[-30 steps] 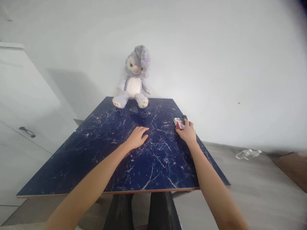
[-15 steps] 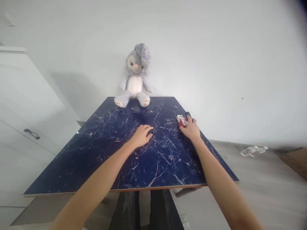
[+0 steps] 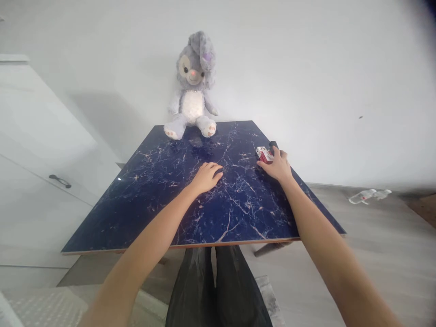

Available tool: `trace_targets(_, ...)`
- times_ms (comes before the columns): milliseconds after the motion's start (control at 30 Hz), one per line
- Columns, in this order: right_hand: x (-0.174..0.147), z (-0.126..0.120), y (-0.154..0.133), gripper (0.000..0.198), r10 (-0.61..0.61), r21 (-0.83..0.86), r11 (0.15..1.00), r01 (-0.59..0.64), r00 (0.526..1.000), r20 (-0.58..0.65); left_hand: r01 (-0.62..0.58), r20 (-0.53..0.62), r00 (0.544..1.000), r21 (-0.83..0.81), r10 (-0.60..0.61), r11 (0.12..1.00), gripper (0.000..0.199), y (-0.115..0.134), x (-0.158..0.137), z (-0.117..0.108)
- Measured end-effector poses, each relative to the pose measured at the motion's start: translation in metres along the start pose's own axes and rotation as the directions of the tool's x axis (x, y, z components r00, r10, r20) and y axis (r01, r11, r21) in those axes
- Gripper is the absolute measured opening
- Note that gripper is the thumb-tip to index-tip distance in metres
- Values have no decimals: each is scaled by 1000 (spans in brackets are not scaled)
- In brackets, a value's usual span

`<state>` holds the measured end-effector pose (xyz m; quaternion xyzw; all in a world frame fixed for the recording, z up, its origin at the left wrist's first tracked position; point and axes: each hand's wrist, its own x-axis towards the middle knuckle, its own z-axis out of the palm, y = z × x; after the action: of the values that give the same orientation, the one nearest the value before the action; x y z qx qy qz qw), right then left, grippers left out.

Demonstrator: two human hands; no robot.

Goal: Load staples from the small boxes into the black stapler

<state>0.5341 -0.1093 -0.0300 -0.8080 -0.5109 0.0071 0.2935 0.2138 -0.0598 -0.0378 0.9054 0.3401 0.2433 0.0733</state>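
My left hand (image 3: 207,177) rests palm down near the middle of the blue marble-patterned table (image 3: 150,213), its thumb apart from the fingers and nothing visible between them. Toward the table's right edge, my right hand (image 3: 279,167) is curled around a small red-and-white box (image 3: 264,155), the thumb along its near side. A dark round-ended object (image 3: 273,144) stands just behind the box, touching or close to my right fingers. How far those fingers wrap is partly hidden.
A grey plush rabbit (image 3: 193,102) sits at the table's far edge, against the white wall. To the left stands a white cabinet (image 3: 41,150) with a dark handle. Clear plastic bottles (image 3: 369,196) lie on the floor at right.
The view has tilted down, so the table and rabbit appear higher. My left hand stays near mid-table, and my right hand remains at the box.
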Motion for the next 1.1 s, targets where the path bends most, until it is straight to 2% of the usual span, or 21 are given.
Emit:
trace_targets(133,9,-5,5,79,168,161,973,-165,986,-5,25,-10,1000,0,-25,1000,37,-1,-1,1)
trace_targets(233,15,-6,11,61,217,121,968,-221,975,45,40,-20,999,3,-40,999,37,-2,-1,1)
trace_targets(300,17,-5,14,54,209,73,974,-213,976,63,43,-28,999,3,-43,999,37,-2,-1,1)
trace_targets(433,18,-1,19,53,155,55,986,-157,987,48,45,-27,999,-17,-45,999,37,-2,-2,1)
trace_targets(567,17,3,20,52,117,103,987,-122,991,58,63,21,998,-19,-62,998,35,0,-3,1)
trace_targets(700,10,10,6,50,31,186,982,-45,996,80,45,3,999,-9,-45,999,34,3,-4,2)
trace_targets(833,-8,22,-36,46,-6,254,967,-25,993,121,50,-70,996,17,-49,999,35,-12,-3,-14)
trace_targets(900,-22,33,-68,44,-69,289,957,25,987,142,60,-119,991,-1,-59,998,35,-36,-9,-33)
trace_targets(967,-39,48,-104,42,-112,356,933,60,986,127,119,-211,970,-20,-121,993,33,-70,-25,-56)
trace_targets(1033,-55,64,-144,41,-135,435,898,64,982,134,227,-314,920,-64,-236,972,33,-107,-47,-78)
trace_targets(1067,-63,73,-165,41,-152,474,878,61,976,155,298,-377,870,-111,-317,948,32,-124,-58,-88)
trace_targets(1100,-70,81,-186,41,-158,501,864,51,972,173,367,-445,800,-168,-403,915,32,-139,-69,-96)
